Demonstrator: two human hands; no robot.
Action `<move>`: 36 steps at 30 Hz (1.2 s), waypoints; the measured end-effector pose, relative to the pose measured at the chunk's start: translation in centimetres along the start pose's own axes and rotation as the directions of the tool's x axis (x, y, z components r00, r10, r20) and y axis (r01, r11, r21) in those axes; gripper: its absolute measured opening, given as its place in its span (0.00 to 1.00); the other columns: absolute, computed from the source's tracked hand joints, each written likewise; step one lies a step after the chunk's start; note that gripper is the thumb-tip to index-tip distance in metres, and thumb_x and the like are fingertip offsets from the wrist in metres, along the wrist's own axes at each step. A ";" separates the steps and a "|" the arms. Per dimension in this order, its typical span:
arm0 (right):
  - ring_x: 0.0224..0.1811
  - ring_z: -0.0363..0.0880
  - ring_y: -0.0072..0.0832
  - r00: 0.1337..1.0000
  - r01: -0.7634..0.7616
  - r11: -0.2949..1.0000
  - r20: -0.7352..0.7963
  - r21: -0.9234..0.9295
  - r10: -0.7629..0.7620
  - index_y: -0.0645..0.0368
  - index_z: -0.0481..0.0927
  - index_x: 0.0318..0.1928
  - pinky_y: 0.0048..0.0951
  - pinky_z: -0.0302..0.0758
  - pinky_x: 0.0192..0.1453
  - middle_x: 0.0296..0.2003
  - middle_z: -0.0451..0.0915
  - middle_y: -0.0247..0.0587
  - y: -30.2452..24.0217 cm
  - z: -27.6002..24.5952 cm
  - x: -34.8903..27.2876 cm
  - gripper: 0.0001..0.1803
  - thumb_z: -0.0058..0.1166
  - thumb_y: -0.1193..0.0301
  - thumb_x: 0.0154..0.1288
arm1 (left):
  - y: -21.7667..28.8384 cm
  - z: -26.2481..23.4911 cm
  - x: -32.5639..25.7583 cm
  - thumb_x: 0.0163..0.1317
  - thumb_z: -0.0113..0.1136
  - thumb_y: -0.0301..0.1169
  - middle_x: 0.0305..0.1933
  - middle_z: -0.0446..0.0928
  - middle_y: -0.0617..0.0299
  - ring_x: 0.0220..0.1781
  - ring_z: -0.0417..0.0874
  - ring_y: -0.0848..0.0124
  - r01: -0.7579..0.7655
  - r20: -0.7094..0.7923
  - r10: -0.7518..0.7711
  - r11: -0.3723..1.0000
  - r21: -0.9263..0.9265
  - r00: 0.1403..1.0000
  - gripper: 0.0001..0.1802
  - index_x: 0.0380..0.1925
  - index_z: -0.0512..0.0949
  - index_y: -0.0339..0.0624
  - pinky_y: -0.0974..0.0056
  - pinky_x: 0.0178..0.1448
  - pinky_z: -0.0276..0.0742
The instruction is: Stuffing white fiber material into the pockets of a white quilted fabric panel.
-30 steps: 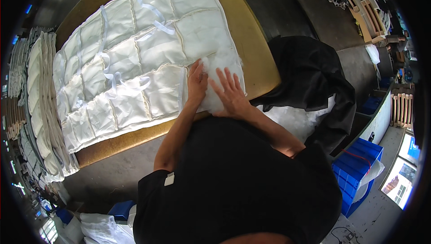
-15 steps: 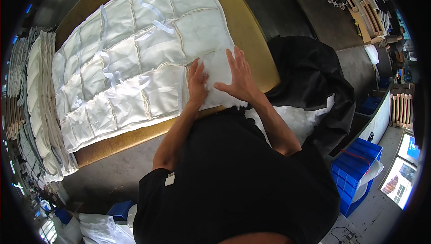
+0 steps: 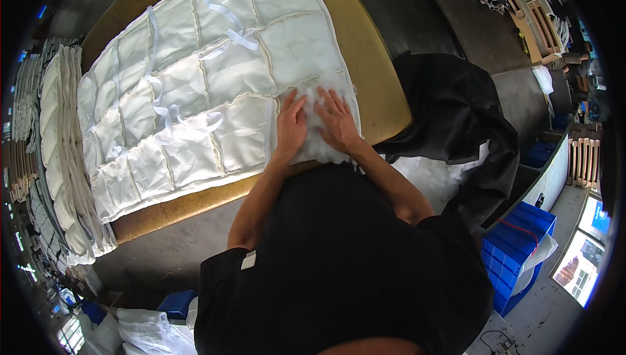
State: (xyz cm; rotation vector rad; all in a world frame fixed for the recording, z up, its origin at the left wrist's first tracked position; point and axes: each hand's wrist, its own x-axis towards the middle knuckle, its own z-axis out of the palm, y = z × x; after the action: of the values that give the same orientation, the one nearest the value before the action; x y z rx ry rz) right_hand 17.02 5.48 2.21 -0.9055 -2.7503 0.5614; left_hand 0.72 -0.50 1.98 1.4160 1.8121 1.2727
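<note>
A white quilted cover [image 3: 195,87] with sewn square pockets and loose white ties lies flat on a yellow-brown table [image 3: 378,87]. At its near right corner, loose white fluffy filling [image 3: 319,120] sits on the pocket. My left hand [image 3: 291,125] presses flat on the cover beside the filling, fingers spread. On the filling itself rests my right hand [image 3: 338,123], also flat with fingers apart. Neither hand grips anything.
A stack of folded white covers [image 3: 62,159] lies along the table's left edge. A large black bag [image 3: 456,120] holding white filling [image 3: 430,179] stands at my right. Blue plastic crates [image 3: 518,244] sit lower right. Wooden frames [image 3: 535,9] stand at far right.
My right hand has moved left, from the cover's right edge onto the corner pocket beside my left hand. Fluffy filling now shows under it. My left hand has barely shifted.
</note>
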 end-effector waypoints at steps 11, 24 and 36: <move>0.76 0.55 0.61 0.978 -0.144 0.974 -0.127 0.172 0.167 0.55 0.72 0.66 0.61 0.58 0.74 0.75 0.58 0.51 -0.5 0.6 1.0 0.45 0.72 0.64 0.43 | 0.7 -2.0 1.6 0.65 0.51 0.17 0.59 0.79 0.48 0.59 0.83 0.57 0.419 0.249 -0.339 0.672 -0.611 0.907 0.26 0.65 0.73 0.36 0.58 0.56 0.81; 0.57 0.80 0.44 0.908 0.063 0.607 -0.298 0.792 0.295 0.63 0.80 0.54 0.40 0.73 0.66 0.51 0.84 0.50 4.2 4.1 -0.4 0.24 0.59 0.81 0.54 | 0.0 -3.6 4.3 0.48 0.70 0.23 0.51 0.73 0.51 0.58 0.78 0.48 -0.206 0.398 -0.072 0.763 0.613 0.915 0.27 0.51 0.78 0.44 0.49 0.56 0.79; 0.52 0.80 0.46 0.960 0.246 0.960 -0.166 0.133 -0.224 0.61 0.84 0.35 0.50 0.69 0.67 0.49 0.83 0.52 2.3 4.1 -1.2 0.12 0.66 0.69 0.49 | -3.1 -2.0 6.3 0.48 0.60 0.16 0.43 0.76 0.59 0.51 0.79 0.55 -0.098 0.158 0.032 0.899 0.428 0.987 0.18 0.39 0.81 0.47 0.52 0.46 0.78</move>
State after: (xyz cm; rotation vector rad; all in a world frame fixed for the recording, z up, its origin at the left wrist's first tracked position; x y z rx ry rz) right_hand 18.05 5.28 -2.56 -0.5505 -2.5883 0.6214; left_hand -4.38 4.60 0.99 1.7660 2.0411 0.7878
